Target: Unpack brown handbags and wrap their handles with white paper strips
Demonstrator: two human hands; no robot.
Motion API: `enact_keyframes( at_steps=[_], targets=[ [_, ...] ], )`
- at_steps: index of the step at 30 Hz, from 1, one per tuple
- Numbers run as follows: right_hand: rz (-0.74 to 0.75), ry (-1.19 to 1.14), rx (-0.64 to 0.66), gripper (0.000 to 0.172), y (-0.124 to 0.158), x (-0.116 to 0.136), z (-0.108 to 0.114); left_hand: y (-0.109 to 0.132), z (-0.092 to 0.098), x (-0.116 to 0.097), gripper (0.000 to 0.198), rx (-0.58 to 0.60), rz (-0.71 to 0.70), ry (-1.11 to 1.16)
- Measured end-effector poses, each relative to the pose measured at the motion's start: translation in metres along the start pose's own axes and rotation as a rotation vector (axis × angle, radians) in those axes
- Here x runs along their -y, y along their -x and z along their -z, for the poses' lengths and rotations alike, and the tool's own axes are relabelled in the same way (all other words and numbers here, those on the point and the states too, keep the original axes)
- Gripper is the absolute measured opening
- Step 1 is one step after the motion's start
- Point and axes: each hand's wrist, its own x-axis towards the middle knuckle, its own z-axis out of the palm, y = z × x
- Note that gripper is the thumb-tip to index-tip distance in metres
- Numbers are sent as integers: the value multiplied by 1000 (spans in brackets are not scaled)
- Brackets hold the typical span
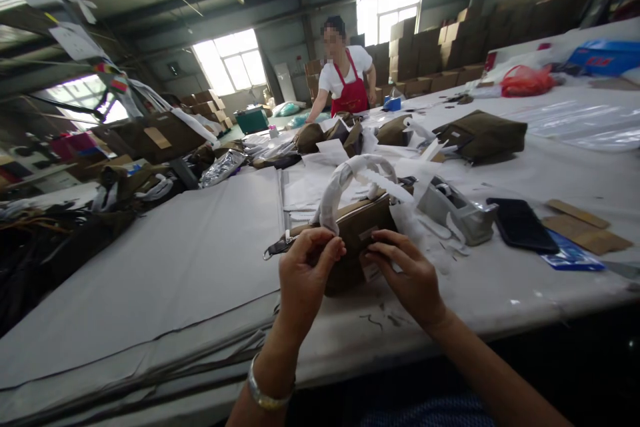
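A small dark olive-brown handbag [359, 230] stands on the table in front of me, its zipper running along the top. White wrapping covers its raised handle [331, 197]. My left hand [311, 263] is closed, thumb and fingers pinched at the lower end of the wrapped handle; whatever lies between the fingertips is too small to make out. At the bag's front, beside a little label, my right hand [407, 273] has its fingertips bent together; what they pinch is unclear. A pale tag [370, 269] hangs below them. A black tab with a metal ring [273, 250] sticks out at the left end.
Right of the bag are a grey tape dispenser [457, 210], a black phone [523, 225], cardboard pieces [587, 230] and a blue packet [573, 253]. More brown bags [480, 137] lie farther back. Stacked sheets [175, 267] cover the left side. A person in a red apron [353, 83] stands across the table.
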Motion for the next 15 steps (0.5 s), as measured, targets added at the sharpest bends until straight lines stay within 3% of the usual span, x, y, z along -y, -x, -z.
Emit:
enact_keyframes(
  at_steps=[4,8,11,15],
  targets=[
    [65,36,34,23,-1,-5,3,1,3,6,9,42,5,-38],
    [182,111,82,22,-8,-5,4,3,3,6,13,139,-75,-171],
    [121,136,87,18,-14,2,4,4,0,1,14,169,-134,-239],
    [-24,-12,114,12,-18,17,7,7,-3,-5,15,206,-130,-261]
  ],
)
